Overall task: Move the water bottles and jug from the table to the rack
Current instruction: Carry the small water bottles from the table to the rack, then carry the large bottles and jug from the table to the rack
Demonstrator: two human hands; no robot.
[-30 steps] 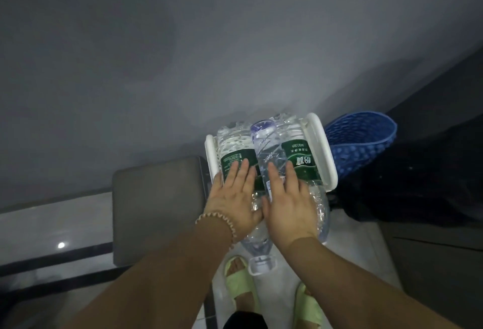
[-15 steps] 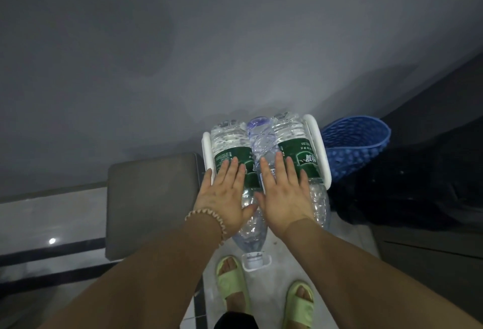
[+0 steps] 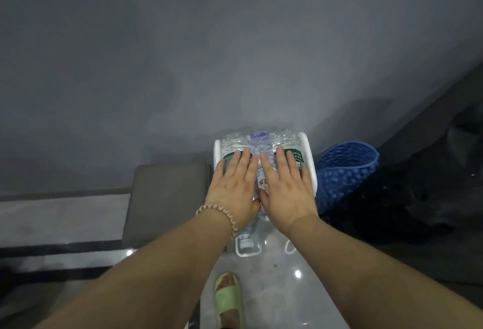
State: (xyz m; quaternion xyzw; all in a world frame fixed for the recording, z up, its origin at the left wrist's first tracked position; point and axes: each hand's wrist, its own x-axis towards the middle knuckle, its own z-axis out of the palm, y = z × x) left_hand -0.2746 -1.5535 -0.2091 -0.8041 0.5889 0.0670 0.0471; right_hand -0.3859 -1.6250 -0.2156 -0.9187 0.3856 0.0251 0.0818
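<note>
A white rack (image 3: 310, 161) stands against the grey wall and holds three clear water bottles lying side by side. The left bottle (image 3: 230, 146) and the right bottle (image 3: 294, 147) carry green labels. A middle bottle (image 3: 262, 143) lies between them, its cap (image 3: 245, 241) pointing toward me. My left hand (image 3: 234, 185), with a bead bracelet at the wrist, presses flat on the left bottle. My right hand (image 3: 286, 187) presses flat on the right bottle. All fingers are straight. No jug is in view.
A grey padded stool (image 3: 167, 198) sits left of the rack. A blue dimpled plastic item (image 3: 342, 172) leans at the right, beside dark furniture (image 3: 418, 185). A foot in a green slipper (image 3: 228, 300) stands on the glossy grey floor below.
Both hands have slid a little farther up over the bottles toward the wall. The view has shifted, so only one slipper shows now.
</note>
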